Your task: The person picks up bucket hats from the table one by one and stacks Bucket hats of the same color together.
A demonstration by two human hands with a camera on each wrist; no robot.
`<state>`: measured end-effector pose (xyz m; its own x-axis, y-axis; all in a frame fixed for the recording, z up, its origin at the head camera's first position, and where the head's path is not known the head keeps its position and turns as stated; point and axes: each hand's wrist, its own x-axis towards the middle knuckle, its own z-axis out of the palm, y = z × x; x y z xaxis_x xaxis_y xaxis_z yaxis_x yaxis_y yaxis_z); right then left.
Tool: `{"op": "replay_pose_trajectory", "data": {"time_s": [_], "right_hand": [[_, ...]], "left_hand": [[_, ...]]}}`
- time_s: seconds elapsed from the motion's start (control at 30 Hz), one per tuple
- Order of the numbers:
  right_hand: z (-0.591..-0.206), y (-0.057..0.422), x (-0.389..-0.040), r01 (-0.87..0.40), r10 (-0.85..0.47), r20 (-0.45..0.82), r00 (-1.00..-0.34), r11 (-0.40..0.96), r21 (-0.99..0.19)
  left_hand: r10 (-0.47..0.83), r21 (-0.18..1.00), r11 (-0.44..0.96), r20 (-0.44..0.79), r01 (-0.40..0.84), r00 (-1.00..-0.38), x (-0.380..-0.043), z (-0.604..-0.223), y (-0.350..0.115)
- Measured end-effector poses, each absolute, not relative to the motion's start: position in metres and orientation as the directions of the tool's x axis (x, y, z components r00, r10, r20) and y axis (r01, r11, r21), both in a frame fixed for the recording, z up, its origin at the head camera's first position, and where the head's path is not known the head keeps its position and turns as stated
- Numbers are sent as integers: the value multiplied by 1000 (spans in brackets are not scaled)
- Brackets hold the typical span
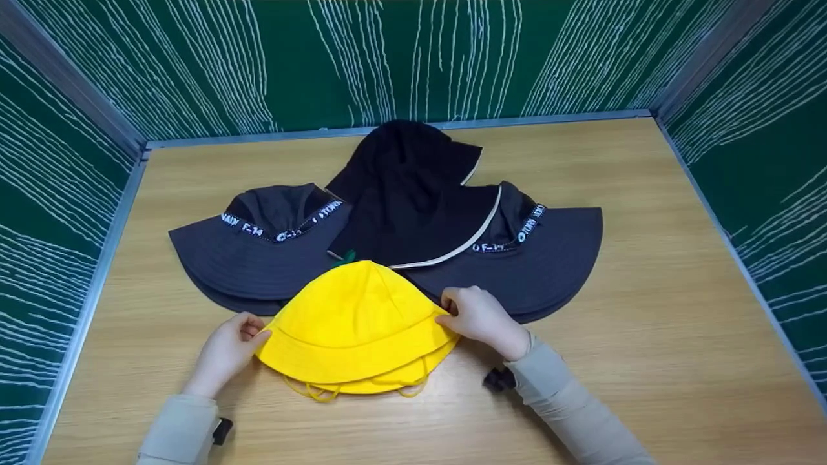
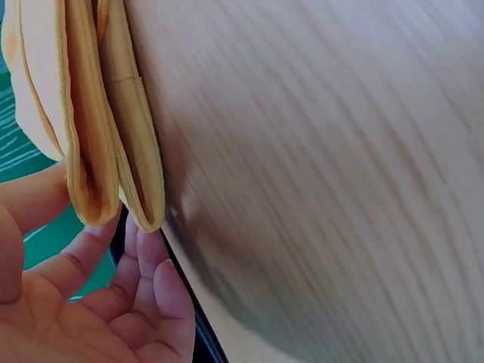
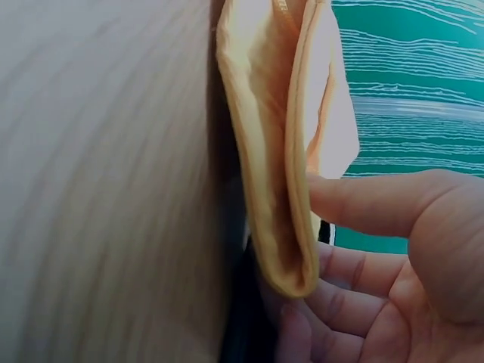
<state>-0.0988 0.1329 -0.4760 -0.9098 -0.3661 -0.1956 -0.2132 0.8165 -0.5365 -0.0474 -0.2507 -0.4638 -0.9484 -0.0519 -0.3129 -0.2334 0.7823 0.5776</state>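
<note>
The yellow hat (image 1: 358,310) is held at the front of the group, lapping over the left grey hat (image 1: 252,271) and the right grey hat (image 1: 517,278), just in front of the black hat (image 1: 413,187). One end of its brim is pinched by the left hand (image 1: 226,352), the other by the right hand (image 1: 481,316) — hands well apart. Looks like it's being positioned or straightened. For any next move, both ends should be kept level — and the loose cord (image 1: 321,399) minded.
</note>
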Motion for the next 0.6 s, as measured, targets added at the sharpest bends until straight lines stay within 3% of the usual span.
{"op": "replay_pose_trajectory", "data": {"time_s": [0.33,0.6], "right_hand": [[-470,136,-99,-165,-362,-236,-902,792,-587],[-470,138,-102,-150,-359,-218,-908,761,-632]], "left_hand": [[-74,631,733,-298,-254,-952,-46,-450,-244],[-40,763,618,-208,-188,-977,-58,-436,-211]]}}
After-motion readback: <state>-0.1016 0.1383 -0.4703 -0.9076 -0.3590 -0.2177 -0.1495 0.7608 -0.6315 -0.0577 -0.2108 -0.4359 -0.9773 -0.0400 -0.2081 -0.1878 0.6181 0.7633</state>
